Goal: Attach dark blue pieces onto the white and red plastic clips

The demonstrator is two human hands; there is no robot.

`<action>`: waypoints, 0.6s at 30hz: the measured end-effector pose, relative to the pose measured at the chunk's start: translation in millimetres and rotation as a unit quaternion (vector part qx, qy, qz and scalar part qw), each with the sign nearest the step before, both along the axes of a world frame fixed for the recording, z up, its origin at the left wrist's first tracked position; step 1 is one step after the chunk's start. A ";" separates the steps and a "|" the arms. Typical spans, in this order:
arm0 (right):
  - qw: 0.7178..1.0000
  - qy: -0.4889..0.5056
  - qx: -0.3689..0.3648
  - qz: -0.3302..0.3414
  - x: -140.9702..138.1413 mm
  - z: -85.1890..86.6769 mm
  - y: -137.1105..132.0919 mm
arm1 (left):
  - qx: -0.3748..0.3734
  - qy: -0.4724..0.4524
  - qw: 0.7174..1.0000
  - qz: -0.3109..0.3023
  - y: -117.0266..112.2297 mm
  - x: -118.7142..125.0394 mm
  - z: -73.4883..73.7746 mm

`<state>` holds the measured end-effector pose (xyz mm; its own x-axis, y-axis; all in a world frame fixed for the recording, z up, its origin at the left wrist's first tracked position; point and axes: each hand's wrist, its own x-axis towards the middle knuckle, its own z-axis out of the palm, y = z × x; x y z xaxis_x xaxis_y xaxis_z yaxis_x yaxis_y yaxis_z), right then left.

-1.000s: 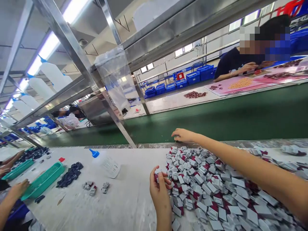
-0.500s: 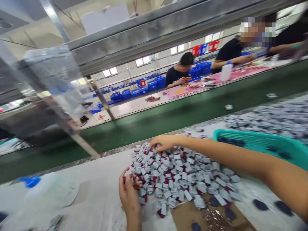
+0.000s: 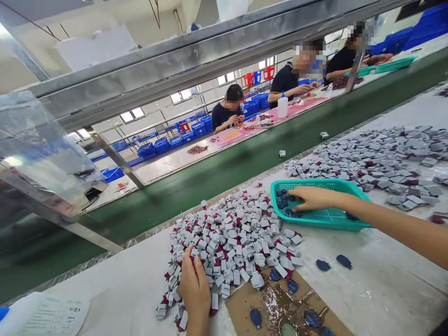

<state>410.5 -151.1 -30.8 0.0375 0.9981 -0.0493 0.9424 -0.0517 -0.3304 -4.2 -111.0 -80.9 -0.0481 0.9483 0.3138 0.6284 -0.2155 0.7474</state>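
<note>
My left hand (image 3: pixel 196 287) rests at the near left edge of a heap of small light-grey block pieces with dark-red parts (image 3: pixel 227 238). Its fingers reach out over the pieces, a little apart; the thumb and the underside of the palm are hidden. Over at the right, my right hand (image 3: pixel 315 198) reaches into a teal plastic basket (image 3: pixel 324 225). The thumb and fingers are spread above several dark blue pieces (image 3: pixel 282 201) at the basket's left end, and I see nothing held between them.
A wet brown board (image 3: pixel 245 305) with scattered dark blue pieces lies in front. A second grey heap (image 3: pixel 378 156) spreads behind the basket. A labelled white bottle (image 3: pixel 49 315) lies at lower left. Beyond the green belt (image 3: pixel 210 168), several people work at another table.
My right hand has left the top of the heap and moved right into the teal basket. My left hand has come onto the heap's near edge. The view has shifted right.
</note>
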 end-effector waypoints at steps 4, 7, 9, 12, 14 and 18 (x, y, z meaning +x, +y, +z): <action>0.999 -0.016 -0.038 0.011 -4.7 -26.8 -8.5 | 0.051 0.061 0.997 0.000 7.3 6.7 3.8; 0.999 -0.013 -0.028 -0.011 -9.3 -26.1 -11.7 | 0.092 0.087 0.992 -0.022 11.8 10.5 12.7; 0.999 0.003 -0.009 -0.037 -8.5 -20.2 -18.7 | 0.119 0.093 0.988 -0.030 15.5 11.2 15.9; 0.995 0.057 0.034 -0.076 -6.3 -11.0 -35.6 | 0.179 0.112 0.977 -0.030 23.8 9.9 15.1; 0.988 0.114 0.053 -0.087 -6.4 -7.3 -47.5 | 0.205 0.124 0.970 -0.030 29.2 9.4 14.3; 0.968 0.227 0.053 -0.091 -9.4 -4.0 -62.2 | 0.192 0.124 0.974 -0.009 30.4 10.4 20.9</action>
